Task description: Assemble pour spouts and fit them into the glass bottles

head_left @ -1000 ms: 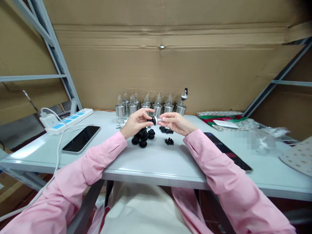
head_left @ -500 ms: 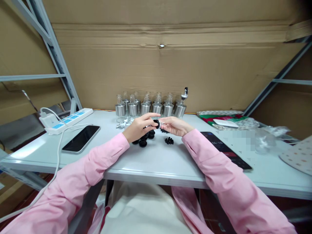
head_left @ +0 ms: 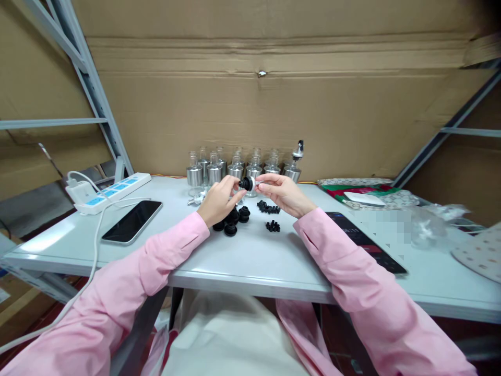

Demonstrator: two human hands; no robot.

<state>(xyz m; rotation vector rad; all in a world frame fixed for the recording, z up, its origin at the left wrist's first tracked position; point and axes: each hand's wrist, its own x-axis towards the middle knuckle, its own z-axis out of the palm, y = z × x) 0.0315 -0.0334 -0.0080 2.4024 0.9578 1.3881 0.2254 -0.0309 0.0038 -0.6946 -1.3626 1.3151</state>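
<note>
Between my two hands, above the table, is a spout piece with a black ribbed stopper (head_left: 246, 183) and a pale metallic part. My left hand (head_left: 221, 200) has its fingers around the black end. The thin metallic end is pinched by my right hand (head_left: 285, 194). Several black stoppers (head_left: 230, 228) lie below my left hand, with silvery spout pieces (head_left: 195, 199) behind it. Two groups of small black parts (head_left: 273, 226) rest under my right hand. Several glass bottles with metal sleeves (head_left: 194, 176) stand at the back; the rightmost carries a black-tipped spout (head_left: 298, 150).
A phone (head_left: 132, 222) and a power strip (head_left: 113, 193) with a white cable are on the left. To the right lie a tablet (head_left: 368, 243), a white device (head_left: 364, 198) on patterned cloth, and a clear plastic bag (head_left: 426, 224). Cardboard (head_left: 274, 109) rises behind.
My left fingers have shifted down and left, showing more of the black stopper. The held piece is slightly higher, and the small black parts beneath my right hand are more visible.
</note>
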